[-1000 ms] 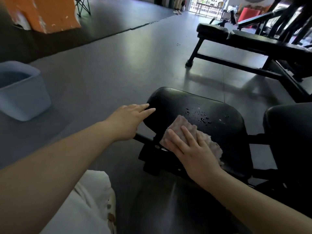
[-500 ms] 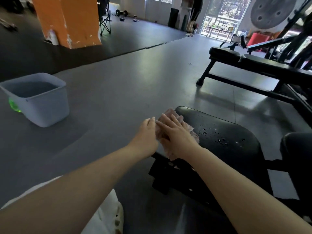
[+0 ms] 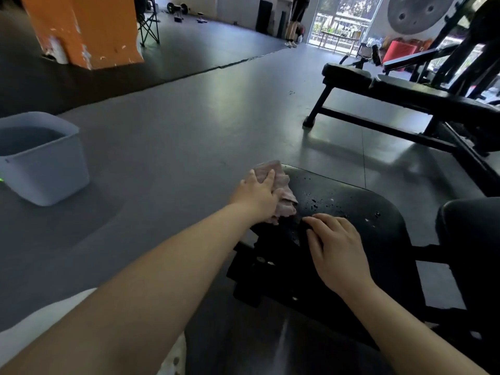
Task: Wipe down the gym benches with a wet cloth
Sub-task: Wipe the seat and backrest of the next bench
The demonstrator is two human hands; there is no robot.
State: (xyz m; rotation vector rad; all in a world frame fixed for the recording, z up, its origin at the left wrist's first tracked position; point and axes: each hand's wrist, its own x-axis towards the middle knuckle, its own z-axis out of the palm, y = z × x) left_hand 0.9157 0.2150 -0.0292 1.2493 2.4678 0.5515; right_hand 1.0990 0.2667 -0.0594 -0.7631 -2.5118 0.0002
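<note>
A black padded bench seat [image 3: 351,212] lies in front of me, with water drops on its top. A pale pink cloth [image 3: 284,196] is bunched on the seat's near-left corner. My left hand [image 3: 257,197] presses down on the cloth and grips it. My right hand [image 3: 335,244] rests flat on the seat just to the right of the cloth, fingers apart, holding nothing. A second black pad [image 3: 470,239] of the same bench sits at the right edge.
A light blue bucket [image 3: 46,169] with water stands on the grey floor at left. Another black bench [image 3: 405,96] stands at back right. An orange pillar [image 3: 84,28] rises at back left. A person's legs [image 3: 295,23] show far off by the door.
The cloth has passed from my right hand to my left hand. My right hand has drawn back to the right onto the bare seat.
</note>
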